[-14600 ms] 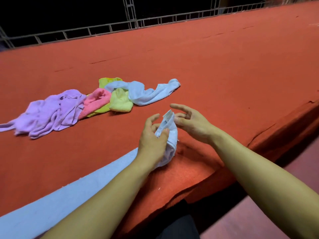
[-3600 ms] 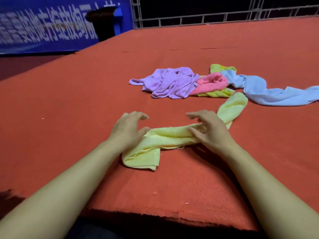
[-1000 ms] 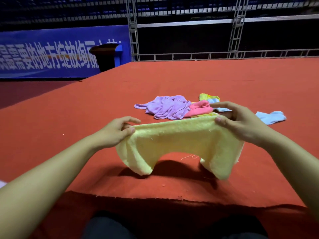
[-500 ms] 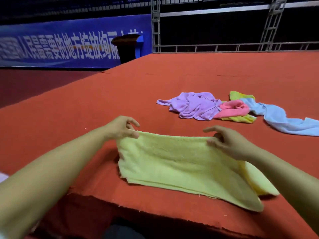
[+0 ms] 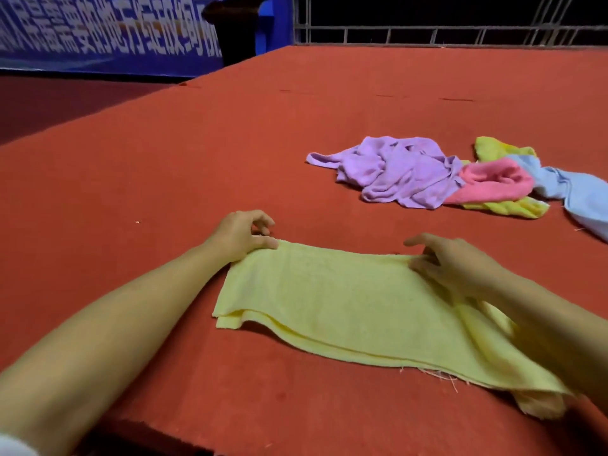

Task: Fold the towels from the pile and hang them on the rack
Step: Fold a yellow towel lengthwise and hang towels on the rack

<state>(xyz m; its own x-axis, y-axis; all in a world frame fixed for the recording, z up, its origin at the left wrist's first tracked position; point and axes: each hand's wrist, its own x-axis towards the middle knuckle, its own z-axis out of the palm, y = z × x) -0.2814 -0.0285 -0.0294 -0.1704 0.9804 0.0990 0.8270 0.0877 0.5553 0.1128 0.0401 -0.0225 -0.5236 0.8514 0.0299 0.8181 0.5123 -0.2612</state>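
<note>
yellow towel (image 5: 345, 301) lies doubled on the carpet (image 5: 164, 159); left hand (image 5: 238, 233) and right hand (image 5: 457, 261) pinch its far corners. they should square the offset edges before folding again.

1. Broad raised platform (image 5: 230, 153) covered in red-orange felt-like carpet, filling most of the view; faint seams across the far part.
2. Near edge of the carpet ragged, dropping into dark shadow at the bottom.
3. Darker maroon floor (image 5: 59, 100) lower down at far left, beyond the platform's edge.
4. Blue banner (image 5: 108, 37) with large white characters along the far left, blurred and unreadable.
5. Dark, wide-topped stand or bin (image 5: 235, 31) in front of the banner, just past the platform's far corner.
6. Grey metal railing (image 5: 427, 36) along the far edge, with blackness behind.
7. Dim, warm lighting overall.
</note>
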